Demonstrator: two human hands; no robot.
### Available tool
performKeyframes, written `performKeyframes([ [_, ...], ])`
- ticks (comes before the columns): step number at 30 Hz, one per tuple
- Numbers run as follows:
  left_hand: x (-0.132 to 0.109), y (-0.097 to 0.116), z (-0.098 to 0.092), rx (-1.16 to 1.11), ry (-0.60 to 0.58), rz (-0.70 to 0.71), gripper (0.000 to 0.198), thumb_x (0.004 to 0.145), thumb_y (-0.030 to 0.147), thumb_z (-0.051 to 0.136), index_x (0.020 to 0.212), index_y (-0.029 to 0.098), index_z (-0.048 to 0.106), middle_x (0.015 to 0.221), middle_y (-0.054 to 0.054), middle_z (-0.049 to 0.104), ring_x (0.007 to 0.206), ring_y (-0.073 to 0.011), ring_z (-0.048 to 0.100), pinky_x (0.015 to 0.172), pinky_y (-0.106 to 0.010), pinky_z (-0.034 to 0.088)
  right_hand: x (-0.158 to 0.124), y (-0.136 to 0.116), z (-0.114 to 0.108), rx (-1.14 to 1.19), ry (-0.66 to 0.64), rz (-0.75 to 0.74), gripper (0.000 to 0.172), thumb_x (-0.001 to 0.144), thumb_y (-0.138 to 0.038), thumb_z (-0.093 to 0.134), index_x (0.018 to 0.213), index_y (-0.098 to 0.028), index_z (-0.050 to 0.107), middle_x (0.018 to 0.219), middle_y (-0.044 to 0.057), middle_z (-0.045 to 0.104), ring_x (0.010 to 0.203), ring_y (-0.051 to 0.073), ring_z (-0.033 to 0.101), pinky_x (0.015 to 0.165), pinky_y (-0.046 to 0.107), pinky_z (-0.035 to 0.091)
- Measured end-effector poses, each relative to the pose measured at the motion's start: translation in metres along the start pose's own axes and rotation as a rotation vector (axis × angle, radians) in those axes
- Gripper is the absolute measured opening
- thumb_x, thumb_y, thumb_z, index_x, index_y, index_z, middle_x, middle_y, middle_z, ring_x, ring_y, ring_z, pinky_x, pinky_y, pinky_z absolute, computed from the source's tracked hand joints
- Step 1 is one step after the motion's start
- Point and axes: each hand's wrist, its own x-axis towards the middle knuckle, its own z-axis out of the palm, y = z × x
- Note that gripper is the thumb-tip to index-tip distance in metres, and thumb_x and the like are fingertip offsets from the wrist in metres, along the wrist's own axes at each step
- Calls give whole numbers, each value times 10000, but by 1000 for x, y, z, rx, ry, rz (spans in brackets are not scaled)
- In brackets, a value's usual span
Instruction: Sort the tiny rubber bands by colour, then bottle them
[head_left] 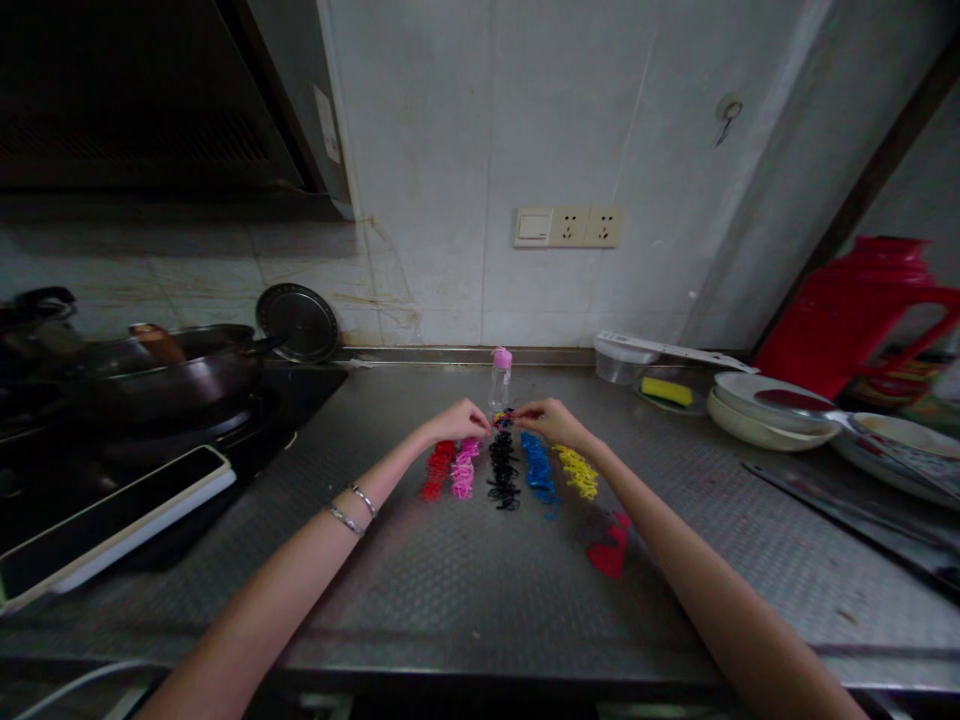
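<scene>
Both hands reach to a small mixed-colour pile of what look like rubber bands [504, 419], just in front of a clear bottle with a pink cap [501, 380]. My left hand [459, 422] pinches at the pile's left side, its fingertips closed. From the right, my right hand [551, 420] pinches at the same pile. Whatever sits between the fingertips is too small to make out. Below the hands lie sorted rows of bands: red [437, 470], pink [465, 469], black [504, 475], blue [538, 470] and yellow [577, 472].
A red heart-shaped piece [606, 558] lies beside my right forearm. Left are a pan [172, 375] on the stove and a white-edged device [120, 525]. Stacked bowls [765, 425], a yellow sponge [667, 392], a plastic tub [622, 362] and a red jug [832, 320] stand right.
</scene>
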Motion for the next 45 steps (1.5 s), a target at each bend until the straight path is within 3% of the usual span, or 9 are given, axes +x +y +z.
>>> performKeyframes([
  [5, 0, -1, -10, -3, 97, -34, 280, 652, 264, 575, 810, 83, 719, 699, -71, 683, 572, -119, 534, 558, -215, 393, 4, 21, -11, -101, 113, 65, 228, 751, -262, 533, 847, -171, 719, 782, 34, 705, 682, 155, 605, 631, 236, 448],
  [10, 2, -9, -16, 17, 222, -92, 289, 656, 279, 573, 805, 74, 715, 712, -80, 685, 604, -133, 559, 585, -219, 416, 16, 27, -8, -247, 46, 76, 247, 745, -212, 531, 897, -162, 719, 811, 56, 703, 692, 161, 607, 630, 226, 442],
  [16, 2, -13, -15, 6, 235, -118, 292, 660, 270, 565, 809, 64, 709, 711, -85, 686, 619, -139, 573, 611, -227, 433, 28, 15, 1, -297, -124, -19, 267, 707, -183, 557, 917, -233, 715, 835, 14, 698, 694, 141, 590, 607, 191, 414],
  [25, 1, -13, -14, -14, 232, -115, 309, 661, 275, 563, 822, 52, 704, 730, -96, 687, 631, -144, 581, 614, -228, 439, 26, 8, 7, -462, -100, 48, 187, 722, -245, 582, 855, -231, 712, 902, 57, 659, 764, 159, 583, 601, 193, 392],
  [37, -1, -11, -15, 9, 253, -144, 301, 672, 254, 543, 826, 53, 706, 732, -91, 688, 615, -143, 576, 594, -227, 432, 34, 25, 2, -213, 27, 22, 173, 743, -233, 591, 827, -179, 732, 739, 37, 687, 654, 128, 567, 614, 197, 409],
  [45, 10, -8, -5, 18, 279, -69, 304, 684, 270, 561, 860, 66, 701, 729, -78, 680, 589, -124, 549, 556, -215, 398, 32, 20, 3, -88, 53, 30, 169, 737, -200, 587, 810, -146, 730, 771, 47, 707, 677, 143, 597, 630, 207, 425],
])
